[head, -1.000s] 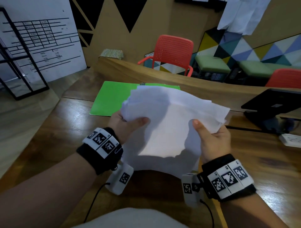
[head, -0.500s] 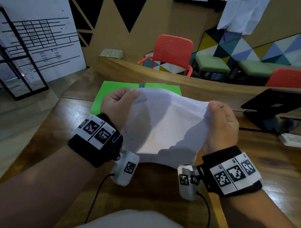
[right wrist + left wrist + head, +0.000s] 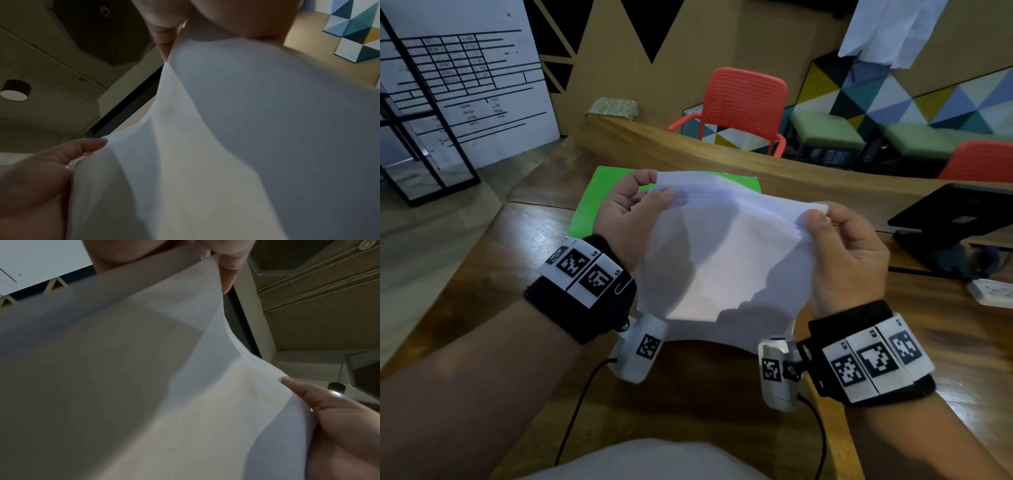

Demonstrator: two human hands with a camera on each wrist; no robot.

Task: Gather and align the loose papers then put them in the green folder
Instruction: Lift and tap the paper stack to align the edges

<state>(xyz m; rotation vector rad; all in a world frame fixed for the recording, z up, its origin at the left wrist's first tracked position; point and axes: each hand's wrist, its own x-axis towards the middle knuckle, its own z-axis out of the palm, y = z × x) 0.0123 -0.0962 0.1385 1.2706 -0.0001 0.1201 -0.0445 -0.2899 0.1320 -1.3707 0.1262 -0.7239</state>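
A stack of white papers point(image 3: 726, 253) stands nearly upright above the wooden table point(image 3: 482, 274), its lower edge near the table top. My left hand point(image 3: 630, 209) pinches the stack's top left corner and my right hand point(image 3: 839, 246) pinches its top right corner. The top edges are fanned slightly. Both wrist views are filled by the papers point(image 3: 144, 386) point(image 3: 246, 146) with fingers at their edges. The green folder point(image 3: 599, 202) lies closed and flat on the table behind the papers, mostly hidden by them.
A black laptop on a stand point(image 3: 948, 219) and a white power strip point(image 3: 993, 291) sit at the right. A raised wooden ledge point(image 3: 722, 150) runs behind the folder. Red chairs point(image 3: 743, 106) stand beyond it.
Both hands slid from the papers' sides up to the top corners, and the stack has been raised from a tilt to nearly upright, with its edges more even than before.
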